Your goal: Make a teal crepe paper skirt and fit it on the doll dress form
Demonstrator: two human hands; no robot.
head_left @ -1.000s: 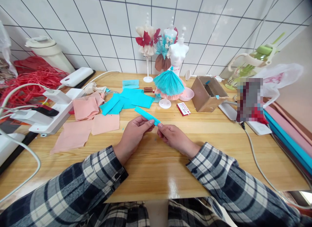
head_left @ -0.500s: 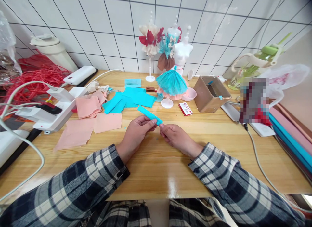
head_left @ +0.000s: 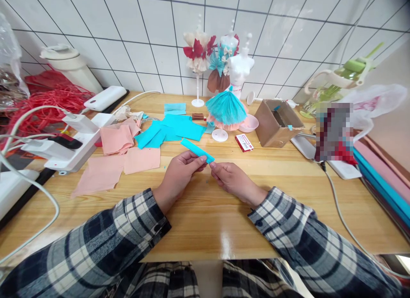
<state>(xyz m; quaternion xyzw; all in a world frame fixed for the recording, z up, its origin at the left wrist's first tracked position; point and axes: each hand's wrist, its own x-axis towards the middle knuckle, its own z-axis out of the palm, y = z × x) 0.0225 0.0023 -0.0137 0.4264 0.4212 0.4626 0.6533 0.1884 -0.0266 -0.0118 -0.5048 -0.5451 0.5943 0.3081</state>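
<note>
A narrow folded strip of blue crepe paper [head_left: 196, 149] slants above the table between my hands. My left hand [head_left: 183, 172] pinches it, thumb on top, near its right end. The fingertips of my right hand [head_left: 231, 178] are pinched together at the strip's right tip. Beyond my hands lie several blue crepe paper pieces [head_left: 174, 128], overlapping one another. Pink crepe paper pieces [head_left: 117, 139] are spread to the left of them. A white mini dress form [head_left: 240, 69] stands behind, with a pleated blue paper skirt [head_left: 226, 108] over a pink layer.
Two more decorated dress forms [head_left: 197, 54] stand by the tiled wall. To the right are a small red-and-white packet [head_left: 244, 142], a pink bowl [head_left: 249, 124] and an open cardboard box [head_left: 278, 123]. A power strip [head_left: 80, 140] with cables and red shredded paper [head_left: 48, 106] occupy the left.
Hardly anything differs. My hands and the paper strip keep nearly the same place; the whole view has shifted very slightly.
</note>
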